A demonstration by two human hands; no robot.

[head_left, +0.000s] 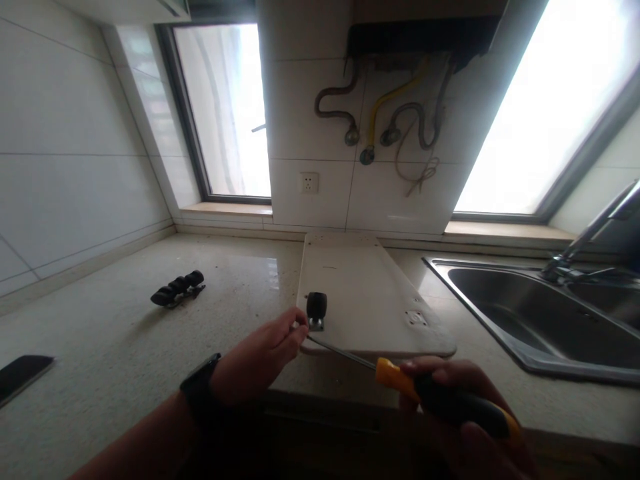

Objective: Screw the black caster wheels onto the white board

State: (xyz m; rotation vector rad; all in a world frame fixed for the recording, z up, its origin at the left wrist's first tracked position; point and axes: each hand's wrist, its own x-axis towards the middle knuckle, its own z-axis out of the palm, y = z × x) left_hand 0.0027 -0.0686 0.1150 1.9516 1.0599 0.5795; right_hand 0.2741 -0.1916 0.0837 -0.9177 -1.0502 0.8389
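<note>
White tiles (pixel 65 107) and two windows (pixel 220 113) are bordering one countertop (pixel 245 267), where the right hand (pixel 463 380) is clasping one screwdriver (pixel 395 375), its tip reaching one board's (pixel 363 293) near-left corner beside the left hand (pixel 265 347), whose hold I cannot tell.

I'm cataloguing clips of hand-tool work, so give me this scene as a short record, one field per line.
Left hand: fingertips at the near left corner of a flat white board; whether they pinch anything is unclear
Right hand: grips a yellow-and-black-handled screwdriver with a metal shaft
Shaft direction: towards the left hand's fingertips
On the board: black caster wheel with a metal base, near that corner
Left of the board: cluster of black wheels
Right of the board: stainless-steel sink
Surface: pale speckled countertop
</note>
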